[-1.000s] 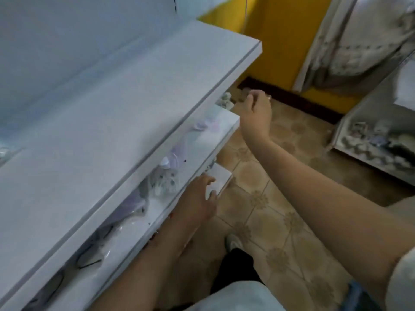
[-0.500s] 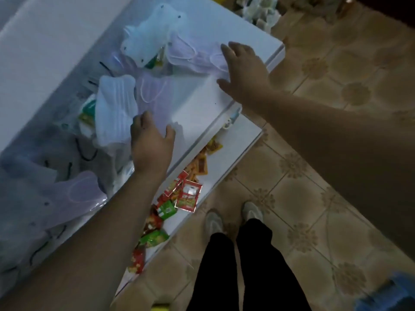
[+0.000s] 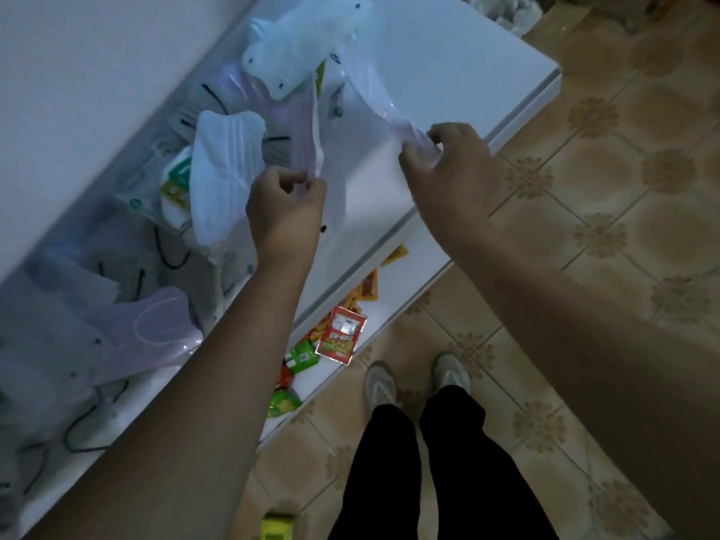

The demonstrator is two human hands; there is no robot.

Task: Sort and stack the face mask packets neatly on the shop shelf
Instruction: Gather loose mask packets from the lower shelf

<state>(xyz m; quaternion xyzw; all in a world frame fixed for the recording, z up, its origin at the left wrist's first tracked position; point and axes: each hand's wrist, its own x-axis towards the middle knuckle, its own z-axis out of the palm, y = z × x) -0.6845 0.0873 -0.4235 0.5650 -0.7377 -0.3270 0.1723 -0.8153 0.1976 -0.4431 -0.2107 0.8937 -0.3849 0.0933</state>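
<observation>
Tiled floor (image 3: pixel 607 196) with a brown flower pattern runs along the right; a white shop shelf (image 3: pixel 459 72) crosses the view diagonally, with a lower shelf (image 3: pixel 413 274) projecting beneath it. Face mask packets lie in a loose heap along the shelf: a white mask packet (image 3: pixel 222 169), a lilac mask packet (image 3: pixel 152 329) nearer me, and a pale packet (image 3: pixel 307 37) at the far end, with black ear loops showing between them.

My left hand (image 3: pixel 286 206) is curled, pinching the near edge of a clear film packet (image 3: pixel 350 111); my right hand (image 3: pixel 454 169) pinches the same packet's other corner, fingers curled. The packet is stretched between them, just above the bare shelf front.

I judge these packets very light, limp and slippery, the film creasing easily and offering no stiffness; corner or edge pinches with both hands, as here, suit them best, and a stack will likely slide unless squared.

Snack sachets, including a red sachet (image 3: pixel 341 337) and a green sachet (image 3: pixel 302 356), litter the lower shelf. Tangled loops and overlapping neighbours may drag along; my own forearms hide part of the heap.
</observation>
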